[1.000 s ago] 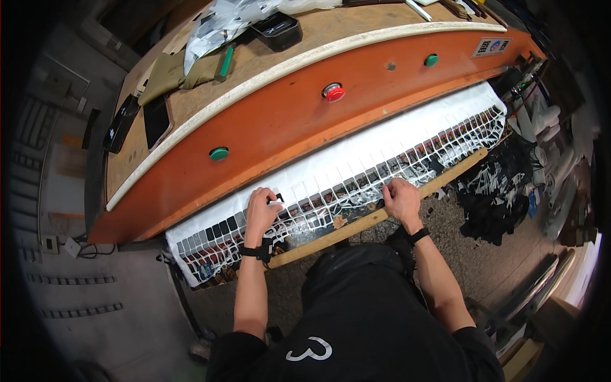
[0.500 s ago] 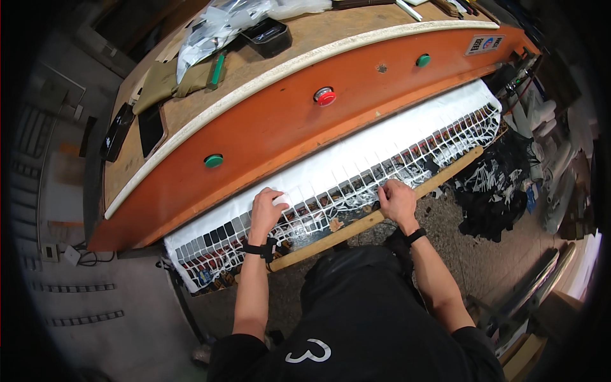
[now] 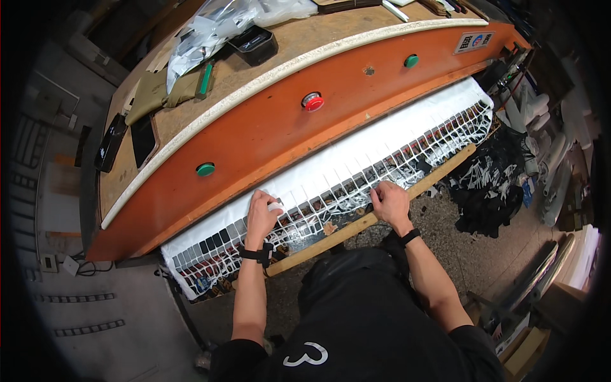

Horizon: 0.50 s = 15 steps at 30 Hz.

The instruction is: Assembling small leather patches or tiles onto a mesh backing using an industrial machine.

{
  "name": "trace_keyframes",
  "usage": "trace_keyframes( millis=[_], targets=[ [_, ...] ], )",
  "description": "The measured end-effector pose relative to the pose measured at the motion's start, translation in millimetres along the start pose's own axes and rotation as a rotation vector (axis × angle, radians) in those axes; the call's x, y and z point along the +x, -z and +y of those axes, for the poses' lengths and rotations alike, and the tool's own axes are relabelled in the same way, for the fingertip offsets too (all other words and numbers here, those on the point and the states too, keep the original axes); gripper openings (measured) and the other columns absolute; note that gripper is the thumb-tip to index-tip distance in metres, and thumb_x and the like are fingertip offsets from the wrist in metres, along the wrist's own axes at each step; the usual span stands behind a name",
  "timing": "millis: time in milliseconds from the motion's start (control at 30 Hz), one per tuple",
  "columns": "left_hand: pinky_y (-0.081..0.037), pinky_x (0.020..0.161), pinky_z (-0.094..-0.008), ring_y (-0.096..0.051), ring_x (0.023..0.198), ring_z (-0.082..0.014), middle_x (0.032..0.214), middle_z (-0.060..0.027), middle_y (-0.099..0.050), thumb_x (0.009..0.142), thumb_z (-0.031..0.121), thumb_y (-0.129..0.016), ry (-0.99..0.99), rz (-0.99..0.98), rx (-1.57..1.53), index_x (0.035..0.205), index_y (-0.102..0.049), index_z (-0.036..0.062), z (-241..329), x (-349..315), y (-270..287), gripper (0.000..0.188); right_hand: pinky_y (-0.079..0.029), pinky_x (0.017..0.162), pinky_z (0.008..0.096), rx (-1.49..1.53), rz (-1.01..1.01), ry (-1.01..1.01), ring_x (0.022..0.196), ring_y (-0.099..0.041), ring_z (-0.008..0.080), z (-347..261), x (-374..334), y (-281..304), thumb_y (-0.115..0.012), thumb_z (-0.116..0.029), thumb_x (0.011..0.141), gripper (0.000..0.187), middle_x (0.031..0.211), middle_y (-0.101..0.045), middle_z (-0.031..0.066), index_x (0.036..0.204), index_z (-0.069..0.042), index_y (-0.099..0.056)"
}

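A long white sheet (image 3: 344, 157) stretches out from beneath an orange machine front. Its near half is cut into a grid of narrow white strips (image 3: 356, 191). Over the left part of the sheet, my left hand (image 3: 259, 216) is closed, with a small white piece of material (image 3: 275, 205) between thumb and fingers; whether this piece is still joined to the sheet cannot be told. My right hand (image 3: 390, 205) is closed at the grid's near edge, right of centre. What its fingertips hold, if anything, is hidden. Dark rectangles (image 3: 221, 238) show through openings at the left end.
Along the grid's near side runs a wooden bar (image 3: 347, 234). The orange panel (image 3: 254, 137) carries a red push button (image 3: 312, 102) and two green ones. Above, the worktop holds a black tray (image 3: 256, 44) and plastic bags (image 3: 210, 35). Black scraps (image 3: 487, 191) lie heaped at right.
The whole view has shifted slightly left. My left hand's fingers have curled in, and a white piece now shows between them. My right hand stays at the grid's near edge.
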<state>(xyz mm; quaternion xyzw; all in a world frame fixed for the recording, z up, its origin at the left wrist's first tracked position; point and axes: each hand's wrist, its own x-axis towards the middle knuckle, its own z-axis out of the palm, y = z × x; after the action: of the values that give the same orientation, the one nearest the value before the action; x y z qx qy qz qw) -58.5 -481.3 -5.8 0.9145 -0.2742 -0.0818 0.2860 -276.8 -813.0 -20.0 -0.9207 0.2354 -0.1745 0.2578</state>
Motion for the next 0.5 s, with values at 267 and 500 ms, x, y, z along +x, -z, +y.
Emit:
trace_keyframes(
  millis=[267, 500],
  targets=[
    [-0.055, 0.086, -0.0447, -0.07, 0.096, -0.0366, 0.095, -0.0185, -0.071, 0.076, 0.004, -0.091, 0.109, -0.059, -0.069, 0.114, -0.069, -0.0004, 24, -7, 8, 0.044, -0.055, 0.069, 0.0482, 0.009, 0.004, -0.004, 0.077, -0.069, 0.037, 4, -1, 0, -0.074, -0.022, 0.092, 0.021, 0.082, -0.069, 0.0125, 0.081, -0.007, -0.067],
    [-0.058, 0.083, -0.0398, -0.075, 0.089, -0.0295, 0.099, -0.0201, -0.079, 0.077, 0.002, -0.09, 0.131, -0.136, -0.29, 0.119, -0.076, -0.0034, 29, 8, 5, 0.045, -0.055, 0.07, 0.0492, 0.01, 0.006, 0.003, 0.077, -0.069, 0.0376, 2, 0, 0, -0.074, -0.022, 0.093, 0.022, 0.081, -0.068, 0.0129, 0.08, -0.007, -0.066]
  ],
)
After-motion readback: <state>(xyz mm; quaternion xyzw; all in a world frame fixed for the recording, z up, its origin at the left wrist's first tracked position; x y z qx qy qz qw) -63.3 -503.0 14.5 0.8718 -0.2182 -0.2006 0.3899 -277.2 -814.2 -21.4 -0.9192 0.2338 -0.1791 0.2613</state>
